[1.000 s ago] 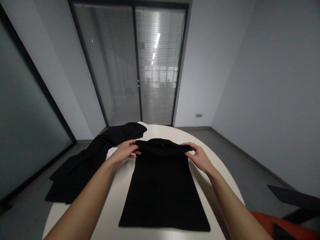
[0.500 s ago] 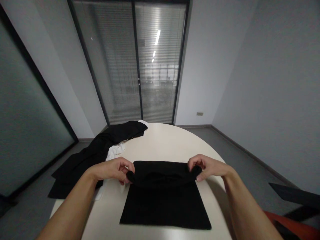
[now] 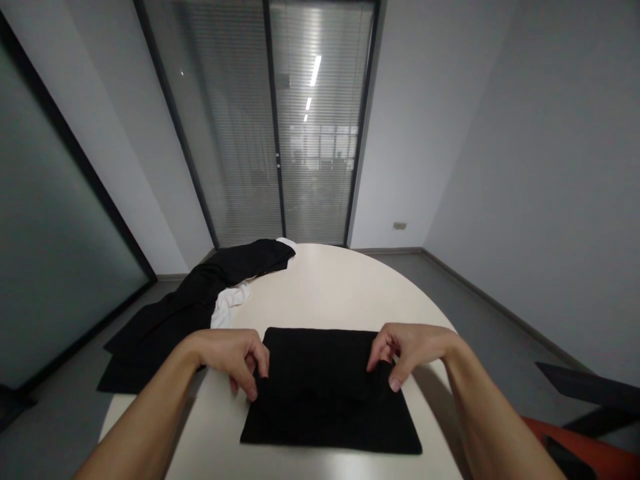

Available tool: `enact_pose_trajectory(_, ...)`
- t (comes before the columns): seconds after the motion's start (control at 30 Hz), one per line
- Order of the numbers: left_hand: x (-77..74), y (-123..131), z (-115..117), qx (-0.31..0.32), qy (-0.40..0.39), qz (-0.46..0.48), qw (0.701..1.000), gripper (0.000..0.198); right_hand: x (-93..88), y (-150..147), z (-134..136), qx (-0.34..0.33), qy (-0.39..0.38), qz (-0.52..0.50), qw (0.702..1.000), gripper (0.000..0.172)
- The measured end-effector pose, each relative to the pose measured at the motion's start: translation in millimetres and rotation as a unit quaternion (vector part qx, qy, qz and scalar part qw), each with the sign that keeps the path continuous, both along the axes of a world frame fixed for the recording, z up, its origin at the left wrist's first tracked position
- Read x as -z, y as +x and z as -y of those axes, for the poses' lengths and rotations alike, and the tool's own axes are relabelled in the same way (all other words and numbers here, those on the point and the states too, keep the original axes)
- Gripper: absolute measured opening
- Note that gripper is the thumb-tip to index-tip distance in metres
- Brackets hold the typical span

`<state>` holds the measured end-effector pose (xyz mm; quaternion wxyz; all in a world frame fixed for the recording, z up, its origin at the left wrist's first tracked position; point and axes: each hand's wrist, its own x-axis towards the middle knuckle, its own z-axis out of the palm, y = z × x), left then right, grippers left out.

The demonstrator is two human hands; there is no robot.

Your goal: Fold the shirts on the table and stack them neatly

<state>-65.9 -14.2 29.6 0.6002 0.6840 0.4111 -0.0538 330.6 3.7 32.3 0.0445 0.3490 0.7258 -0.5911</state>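
A folded black garment lies nearly flat on the table in front of me; its exact kind cannot be made out. My left hand is at its left edge, with thumb and fingers bent around the upper layer. On the opposite edge, my right hand pinches the same layer, black cloth showing between thumb and fingers. Both wrists are bent, fingertips low near the tabletop. Folds within the dark cloth are hard to make out.
The pale rounded table curves away at the back. On its left, a heap of black clothing hangs over the edge, with a white cloth beside it. An orange-red chair stands at the lower right.
Both hands have come down and slightly toward me. The garment's upper layer, raised in a curved loop before, now lies lower and flatter over the near part.
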Motion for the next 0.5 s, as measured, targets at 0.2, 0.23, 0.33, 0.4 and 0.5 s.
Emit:
enact_pose_trajectory(0.2, -12.5, 0.5, 5.7, -0.010, -0.041, 0.017, 0.999, 0.043, -4.7, -6.9, 6.4, 0.039, -0.046, 0.012, 0.998, 0.050)
enact_pose_trajectory(0.23, -11.6, -1.2, 4.8, -0.013, -0.049, 0.019, 0.999, 0.046, -4.7, -7.3, 6.4, 0.040, -0.043, 0.007, 0.998, 0.049)
enact_pose_trajectory(0.33, -4.5, -7.2, -2.9, -0.081, 0.010, 0.073, 0.994, 0.051, -2.4, -4.5, 1.5, 0.083, 0.036, -0.037, 0.995, 0.048)
enact_pose_trajectory(0.4, 1.2, -9.7, -10.2, -0.175, 0.095, 0.116, 0.973, 0.050, 2.1, 0.6, -5.0, 0.155, 0.129, -0.063, 0.977, 0.049)
enact_pose_trajectory(0.5, 8.9, -9.4, -18.7, -0.243, 0.174, 0.094, 0.950, 0.057, 13.0, 11.2, -15.4, 0.226, 0.208, -0.051, 0.950, 0.049)
